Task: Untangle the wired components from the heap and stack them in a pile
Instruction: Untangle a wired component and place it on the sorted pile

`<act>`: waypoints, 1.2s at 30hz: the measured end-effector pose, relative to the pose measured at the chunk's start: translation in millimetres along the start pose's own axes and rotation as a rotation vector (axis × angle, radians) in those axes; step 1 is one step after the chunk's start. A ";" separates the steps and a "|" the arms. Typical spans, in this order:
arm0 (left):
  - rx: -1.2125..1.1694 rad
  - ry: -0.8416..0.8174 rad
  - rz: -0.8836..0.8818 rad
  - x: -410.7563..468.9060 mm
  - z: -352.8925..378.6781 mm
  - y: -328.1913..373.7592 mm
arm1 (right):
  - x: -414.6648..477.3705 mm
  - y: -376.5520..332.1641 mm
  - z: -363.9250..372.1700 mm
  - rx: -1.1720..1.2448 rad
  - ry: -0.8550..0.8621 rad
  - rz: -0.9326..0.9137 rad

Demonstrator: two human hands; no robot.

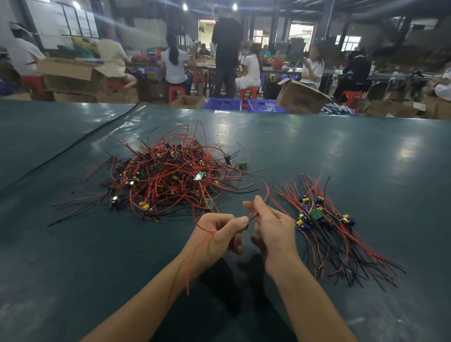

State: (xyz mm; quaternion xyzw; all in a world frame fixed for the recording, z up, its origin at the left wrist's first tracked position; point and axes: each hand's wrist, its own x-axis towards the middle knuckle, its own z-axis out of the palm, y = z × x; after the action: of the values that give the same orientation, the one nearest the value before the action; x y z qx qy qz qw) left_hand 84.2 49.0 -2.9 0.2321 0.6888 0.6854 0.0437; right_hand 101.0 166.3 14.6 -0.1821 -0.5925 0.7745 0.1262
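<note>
Head view: both forearms are stretched fwd over table (373,151) from its near edge. Red wire (192,252) is pinched by curled left hand (216,232) & by right hand (272,227), thumb on forefinger. Heap (165,176) is seen toward far edge, pile (330,225) toward right edge.

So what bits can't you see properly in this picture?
All in the head view:
- Whatever the left hand and right hand pinch besides the red wire: hidden inside their grip.
- Bottom of the heap: covered by the wires on top.
- Print on the green boards in the pile: too small.
- People at the back: blurred.
- Elbows: cut off by the bottom edge.
</note>
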 end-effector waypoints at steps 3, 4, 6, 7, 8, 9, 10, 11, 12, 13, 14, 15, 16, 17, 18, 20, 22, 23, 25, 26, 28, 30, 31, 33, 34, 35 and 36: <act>-0.012 -0.035 -0.002 -2.0 1.8 5.8 | 11.4 -8.7 -12.4 0.117 0.070 0.052; -0.019 -0.047 -0.002 -2.8 2.2 7.5 | 14.8 -11.3 -16.6 0.166 0.077 0.058; -0.028 -0.071 0.003 -3.9 2.7 10.4 | 20.9 -15.9 -23.9 0.259 0.087 0.066; -0.033 -0.078 0.005 -4.3 2.6 11.4 | 23.3 -18.1 -27.3 0.290 0.094 0.067; -0.037 -0.082 0.008 -4.4 2.3 12.3 | 25.2 -19.8 -30.9 0.313 0.102 0.066; -0.037 -0.084 0.012 -4.4 2.2 13.3 | 26.7 -21.2 -33.7 0.330 0.112 0.061; -0.038 -0.085 0.014 -4.5 2.0 14.0 | 27.5 -22.0 -36.2 0.342 0.126 0.053; -0.041 -0.083 0.014 -4.7 2.1 14.5 | 27.9 -22.2 -37.5 0.348 0.142 0.041; -0.044 -0.075 0.014 -4.9 2.1 14.6 | 27.9 -21.7 -38.0 0.349 0.161 0.023; -0.043 -0.061 0.014 -4.8 2.4 14.8 | 27.6 -21.0 -37.6 0.342 0.182 0.002; -0.036 -0.039 0.013 -4.5 2.1 14.7 | 26.9 -20.1 -36.8 0.330 0.201 -0.021; -0.031 -0.011 0.011 -3.7 1.6 14.6 | 26.2 -19.4 -35.4 0.314 0.213 -0.037; -0.030 0.023 0.005 -2.5 0.8 14.3 | 25.3 -18.4 -34.0 0.294 0.210 -0.041; -0.034 0.061 -0.009 -1.2 0.1 14.4 | 24.2 -17.8 -32.7 0.266 0.189 -0.033; -0.041 0.095 -0.031 0.0 -0.4 15.0 | 22.8 -17.0 -31.5 0.229 0.152 -0.018; -0.058 0.137 -0.083 1.4 -1.0 15.7 | 18.9 -14.9 -27.6 0.126 0.063 0.012; -0.065 0.149 -0.115 1.7 -1.0 15.2 | 13.0 -12.6 -21.5 -0.011 -0.024 0.013; -0.062 0.148 -0.120 1.6 -0.5 14.8 | 9.2 -11.7 -18.2 -0.077 -0.069 -0.002; -0.056 0.134 -0.121 1.4 1.7 13.7 | 1.3 -10.5 -11.2 -0.159 -0.158 -0.046; -0.064 0.125 -0.127 1.3 2.9 13.4 | -1.7 -10.1 -7.6 -0.169 -0.187 -0.066; -0.094 0.109 -0.143 0.4 4.9 14.3 | -5.8 -9.6 -2.8 -0.183 -0.206 -0.087; -0.116 0.087 -0.165 -0.2 5.5 15.3 | -7.0 -9.3 -1.3 -0.192 -0.204 -0.088; -0.121 0.078 -0.178 0.0 5.4 15.4 | -7.0 -9.3 -1.5 -0.178 -0.200 -0.083; -0.124 0.074 -0.217 0.9 3.9 14.8 | -7.0 -9.8 -2.6 -0.140 -0.189 -0.064; -0.127 0.078 -0.242 1.5 2.9 14.9 | -7.3 -10.4 -3.1 -0.118 -0.195 -0.054; -0.135 0.081 -0.262 1.8 1.8 15.4 | -8.2 -11.4 -3.3 -0.098 -0.216 -0.049; -0.145 0.079 -0.271 2.2 0.3 15.7 | -9.3 -12.1 -3.6 -0.083 -0.250 -0.049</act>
State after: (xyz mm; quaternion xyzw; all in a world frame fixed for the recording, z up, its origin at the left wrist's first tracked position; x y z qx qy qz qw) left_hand 86.4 49.3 12.7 0.1062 0.6638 0.7296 0.1253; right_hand 110.8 168.9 26.7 -0.0746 -0.6394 0.7627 0.0625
